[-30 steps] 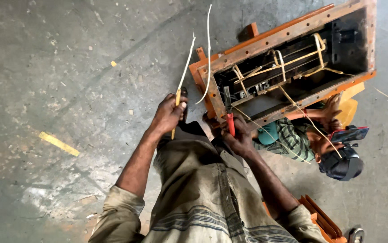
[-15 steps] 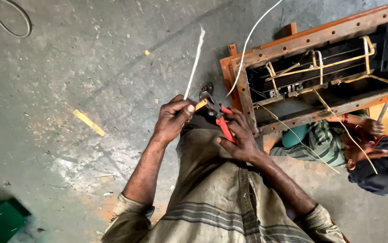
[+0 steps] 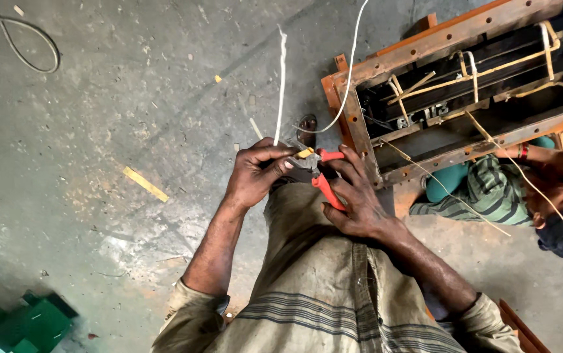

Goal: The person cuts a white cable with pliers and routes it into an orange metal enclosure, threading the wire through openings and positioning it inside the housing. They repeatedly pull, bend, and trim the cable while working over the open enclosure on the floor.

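Both hands have risen: left hand [image 3: 255,175] pinches the white wire [image 3: 281,85], right hand [image 3: 353,196] grips red-handled pliers [image 3: 324,180] (jaws now at the wire's end).

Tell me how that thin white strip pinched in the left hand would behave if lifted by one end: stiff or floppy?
The thin white strip stands nearly straight up from the left hand, so it is probably fairly stiff over that span. It looks narrow and slight, so likely light. The white cord beside it curves in a loop, which suggests it would droop more when lifted.
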A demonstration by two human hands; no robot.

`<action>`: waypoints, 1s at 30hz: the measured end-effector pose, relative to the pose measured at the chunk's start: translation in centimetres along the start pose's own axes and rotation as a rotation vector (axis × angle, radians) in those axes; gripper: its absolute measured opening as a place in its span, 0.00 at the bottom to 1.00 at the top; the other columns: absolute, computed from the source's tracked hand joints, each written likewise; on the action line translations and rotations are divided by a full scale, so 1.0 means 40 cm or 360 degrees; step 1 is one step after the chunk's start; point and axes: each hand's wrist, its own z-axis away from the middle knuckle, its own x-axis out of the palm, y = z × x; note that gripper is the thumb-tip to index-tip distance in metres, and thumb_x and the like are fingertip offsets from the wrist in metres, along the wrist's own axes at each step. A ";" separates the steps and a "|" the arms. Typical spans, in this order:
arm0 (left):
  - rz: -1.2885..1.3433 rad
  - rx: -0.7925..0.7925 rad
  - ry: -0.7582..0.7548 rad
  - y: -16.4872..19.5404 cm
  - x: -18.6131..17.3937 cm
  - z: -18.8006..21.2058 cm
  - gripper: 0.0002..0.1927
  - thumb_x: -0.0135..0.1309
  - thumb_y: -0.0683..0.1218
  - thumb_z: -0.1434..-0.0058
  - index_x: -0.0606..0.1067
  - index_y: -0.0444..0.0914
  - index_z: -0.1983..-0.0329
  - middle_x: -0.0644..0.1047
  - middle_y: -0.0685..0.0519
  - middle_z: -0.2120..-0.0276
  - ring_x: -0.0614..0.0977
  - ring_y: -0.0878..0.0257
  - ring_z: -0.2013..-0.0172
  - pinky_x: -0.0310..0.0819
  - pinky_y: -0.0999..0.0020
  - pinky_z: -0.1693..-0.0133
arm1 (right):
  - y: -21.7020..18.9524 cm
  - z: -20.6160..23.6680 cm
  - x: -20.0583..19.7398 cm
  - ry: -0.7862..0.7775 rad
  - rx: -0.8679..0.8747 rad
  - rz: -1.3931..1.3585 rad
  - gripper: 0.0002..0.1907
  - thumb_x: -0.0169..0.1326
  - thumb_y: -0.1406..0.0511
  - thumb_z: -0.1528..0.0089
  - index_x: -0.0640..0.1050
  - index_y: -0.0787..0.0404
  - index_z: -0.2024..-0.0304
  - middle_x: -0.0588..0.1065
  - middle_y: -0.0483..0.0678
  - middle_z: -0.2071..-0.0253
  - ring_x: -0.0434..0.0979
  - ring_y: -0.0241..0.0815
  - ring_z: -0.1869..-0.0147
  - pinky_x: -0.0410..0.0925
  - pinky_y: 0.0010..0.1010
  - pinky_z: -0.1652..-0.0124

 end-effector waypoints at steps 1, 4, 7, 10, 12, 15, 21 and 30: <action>-0.0016 0.0028 -0.0006 0.003 0.003 -0.001 0.10 0.61 0.38 0.36 0.81 0.34 0.51 0.78 0.55 0.60 0.78 0.69 0.59 0.75 0.74 0.56 | 0.000 0.001 -0.004 0.0001 0.0007 0.0011 0.26 0.62 0.67 0.51 0.78 0.61 0.48 0.65 0.57 0.36 0.49 0.67 0.22 0.54 0.59 0.30; -0.0068 0.0048 -0.0024 0.013 0.004 -0.001 0.09 0.62 0.38 0.36 0.82 0.35 0.52 0.78 0.55 0.61 0.77 0.69 0.61 0.74 0.74 0.58 | 0.000 0.008 -0.015 -0.0023 0.0044 0.0029 0.26 0.62 0.67 0.51 0.77 0.63 0.49 0.67 0.57 0.39 0.56 0.66 0.26 0.59 0.56 0.33; -0.0112 -0.0014 -0.0044 0.014 -0.002 0.000 0.09 0.63 0.38 0.36 0.83 0.35 0.53 0.77 0.54 0.63 0.76 0.69 0.61 0.73 0.74 0.60 | 0.000 0.018 -0.016 0.0011 0.0049 0.0100 0.20 0.64 0.62 0.43 0.77 0.62 0.51 0.70 0.55 0.45 0.63 0.64 0.32 0.62 0.54 0.38; -0.0013 -0.0136 0.0018 0.001 -0.006 0.006 0.07 0.64 0.38 0.37 0.83 0.33 0.56 0.78 0.53 0.63 0.77 0.69 0.64 0.74 0.73 0.63 | -0.001 0.025 -0.003 0.0014 0.0110 0.0100 0.19 0.65 0.61 0.42 0.76 0.63 0.54 0.70 0.55 0.49 0.67 0.61 0.39 0.64 0.53 0.42; 0.0168 -0.0336 0.0152 -0.016 -0.009 0.017 0.07 0.64 0.37 0.39 0.82 0.32 0.57 0.79 0.53 0.63 0.78 0.68 0.69 0.74 0.73 0.69 | -0.004 0.026 0.012 0.0002 0.0197 0.0077 0.18 0.66 0.62 0.41 0.76 0.64 0.54 0.70 0.56 0.51 0.68 0.59 0.44 0.65 0.51 0.44; 0.0406 -0.0460 0.0362 -0.050 -0.015 0.047 0.15 0.63 0.37 0.43 0.79 0.36 0.51 0.81 0.51 0.67 0.81 0.68 0.73 0.79 0.72 0.73 | 0.000 0.021 0.033 -0.0002 0.0322 0.0002 0.20 0.65 0.64 0.42 0.76 0.64 0.51 0.68 0.58 0.51 0.69 0.59 0.46 0.68 0.48 0.48; 0.0593 -0.0272 0.0442 -0.118 -0.024 0.139 0.06 0.64 0.35 0.39 0.80 0.31 0.59 0.81 0.49 0.67 0.80 0.67 0.71 0.75 0.72 0.73 | 0.024 -0.013 0.091 -0.0071 0.0499 -0.0111 0.33 0.65 0.60 0.45 0.69 0.65 0.41 0.71 0.64 0.47 0.72 0.66 0.43 0.69 0.48 0.48; 0.0463 -0.0553 0.0657 -0.180 -0.042 0.210 0.06 0.64 0.36 0.39 0.81 0.32 0.59 0.80 0.53 0.74 0.77 0.69 0.76 0.69 0.75 0.76 | 0.069 -0.036 0.214 -0.0577 0.0650 -0.0045 0.16 0.62 0.60 0.43 0.76 0.60 0.56 0.79 0.59 0.63 0.79 0.65 0.56 0.71 0.51 0.57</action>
